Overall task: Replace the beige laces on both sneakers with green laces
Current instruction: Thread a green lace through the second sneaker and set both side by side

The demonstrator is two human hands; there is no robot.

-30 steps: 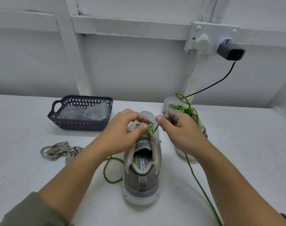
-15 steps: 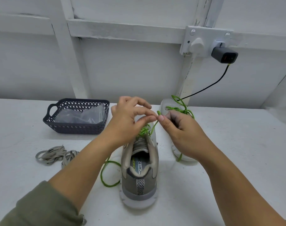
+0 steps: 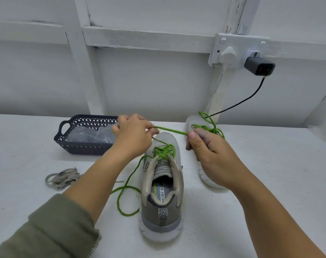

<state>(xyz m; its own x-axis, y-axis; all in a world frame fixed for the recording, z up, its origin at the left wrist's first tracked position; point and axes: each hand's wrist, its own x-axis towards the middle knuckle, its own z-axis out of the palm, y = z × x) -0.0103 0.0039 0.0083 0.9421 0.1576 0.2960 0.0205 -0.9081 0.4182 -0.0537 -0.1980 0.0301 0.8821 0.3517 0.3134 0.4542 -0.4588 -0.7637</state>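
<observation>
Left hand (image 3: 132, 134) pinches one end of a thin bright-green cord lace (image 3: 170, 130); right hand (image 3: 207, 151) pinches the same strand, which runs taut between them above the near grey mesh sneaker (image 3: 161, 185) on the white table (image 3: 270, 183). Slack loop lies left of the heel. Far grey sneaker (image 3: 196, 125), behind the right hand, already carries green lacing. Removed beige flat laces (image 3: 62, 178) sit bundled near the dark plastic lattice basket (image 3: 84, 134). Judgement: pull evenly, keep both ends matched, seat the crossings flat before tying.
</observation>
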